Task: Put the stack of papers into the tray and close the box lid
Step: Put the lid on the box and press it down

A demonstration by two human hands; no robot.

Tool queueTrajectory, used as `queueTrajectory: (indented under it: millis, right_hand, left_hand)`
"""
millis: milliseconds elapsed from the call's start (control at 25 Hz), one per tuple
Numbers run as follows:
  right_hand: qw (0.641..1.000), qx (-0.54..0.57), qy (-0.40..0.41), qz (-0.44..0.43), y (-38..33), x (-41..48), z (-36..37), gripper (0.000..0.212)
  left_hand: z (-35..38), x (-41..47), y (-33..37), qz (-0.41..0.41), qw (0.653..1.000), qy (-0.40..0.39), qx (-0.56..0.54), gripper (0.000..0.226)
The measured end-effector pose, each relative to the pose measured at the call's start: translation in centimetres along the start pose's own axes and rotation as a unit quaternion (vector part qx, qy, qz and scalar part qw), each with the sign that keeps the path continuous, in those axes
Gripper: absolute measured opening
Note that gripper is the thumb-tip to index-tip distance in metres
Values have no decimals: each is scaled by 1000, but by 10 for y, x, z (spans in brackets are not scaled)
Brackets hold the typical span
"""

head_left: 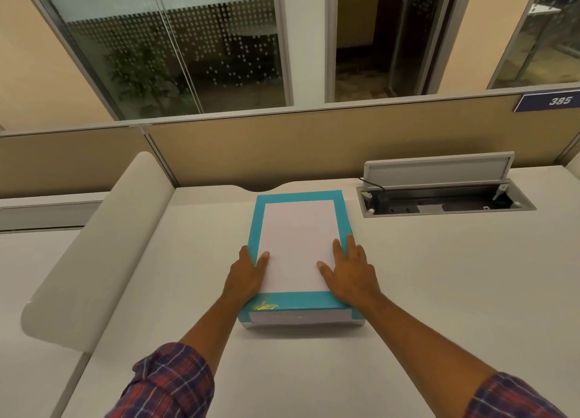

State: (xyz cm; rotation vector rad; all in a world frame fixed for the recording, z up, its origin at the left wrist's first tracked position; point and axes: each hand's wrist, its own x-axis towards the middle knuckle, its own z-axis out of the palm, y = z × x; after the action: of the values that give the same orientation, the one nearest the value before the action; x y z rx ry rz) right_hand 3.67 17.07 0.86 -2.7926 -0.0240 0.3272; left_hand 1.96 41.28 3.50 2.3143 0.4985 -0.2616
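Note:
A teal box (298, 195) lies flat on the white desk (455, 276), long side pointing away from me. Its top shows a white rectangle (298, 238) framed by a teal border; I cannot tell whether this is a panel on a lid or paper lying inside. The near face has a gold mark and a white strip (298, 317) below. My left hand (248, 276) clasps the near left edge, thumb on the white surface. My right hand (353, 273) holds the near right edge the same way, fingers along the teal side.
An open cable hatch (445, 202) with a raised grey flap (439, 166) is sunk in the desk right of the box. A rounded white divider (94, 245) runs along the left. A beige partition (314, 144) closes the desk's far side.

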Motion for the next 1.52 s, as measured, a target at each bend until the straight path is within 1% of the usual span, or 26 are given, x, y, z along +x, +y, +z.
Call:
queueTrajectory:
  millis: [200,440,600,720,760,840,920,1000,1120,1280,1400,1520]
  right_hand:
    - [1000,26,-1,11,-1,1,1,82]
    - [999,47,-4,22,2,-12,4,84]
    - [999,27,-10,18,4,-16,10,82]
    - [1000,-25,10,-3,1,-13,9,81]
    - [998,-47,25,-16,0,-12,9,81]
    - [995,-72,48,-41,-3,-9,10,82]
    - [994,-79,50,-56,-5,-6,16,85]
    - [993,-81,50,-63,-5,-1,22,87]
    - [992,-80,56,-75,-2,12,23,89]
    - [991,-89,53,-87,2,27,28,88]
    - [990,-82,73,-90,4,27,37,86]
    - [990,-80,75,-91,6,29,40,85]
  left_hand:
    - [4,11,-7,-3,999,13,47,65]
    - [9,4,-23,-4,999,23,44,66]
    - [14,5,-25,-7,999,15,41,64]
    - [14,13,-16,-15,995,33,97,74]
    - [14,18,-12,-1,991,42,130,79]
    - [13,34,-1,56,979,50,189,81]
    - [15,55,11,118,964,38,237,81]
    - [19,79,21,153,950,17,271,83]
    - [23,107,29,165,935,-9,313,97]
    - [28,121,25,178,931,4,317,118]
    - [33,122,19,194,933,28,302,118]
    - [33,121,18,201,932,35,301,119]
